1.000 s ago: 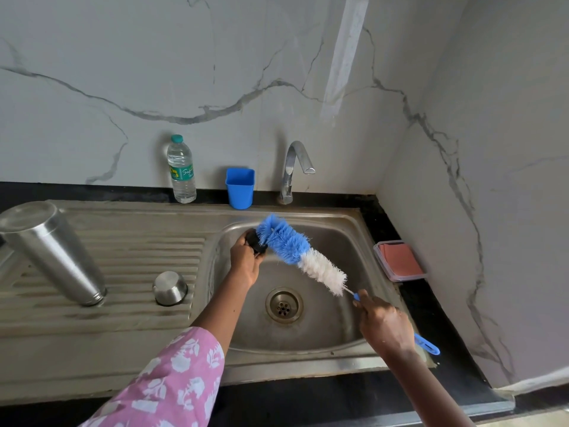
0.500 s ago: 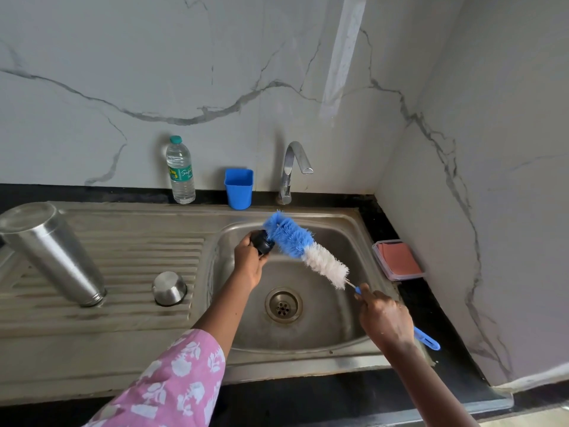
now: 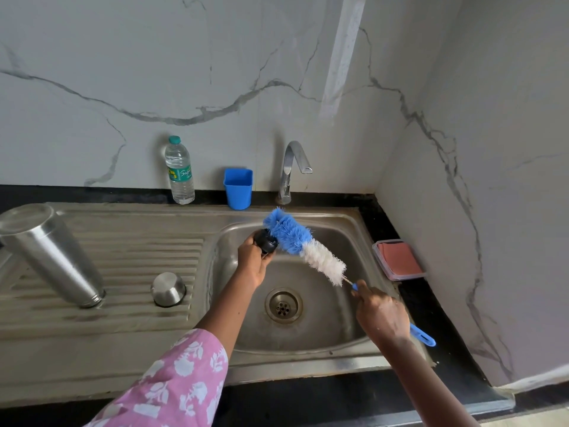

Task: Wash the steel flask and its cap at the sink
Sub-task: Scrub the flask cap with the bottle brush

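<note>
Sink basin (image 3: 311,363): left hand (image 3: 252,262) grips the black cap (image 3: 265,241), right hand (image 3: 381,312) clasps the bottle brush (image 3: 303,245); turning the cap against the bristles should reach every groove.

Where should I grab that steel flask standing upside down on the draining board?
Probably wrap a hand round the steel flask at mid-body, from its sink side. It stands mouth-down on the drainboard, so the narrow neck is low and the wide barrel is exposed.

A loose pink sleeve (image 3: 172,386) (white flower print) covers the left upper arm.
</note>
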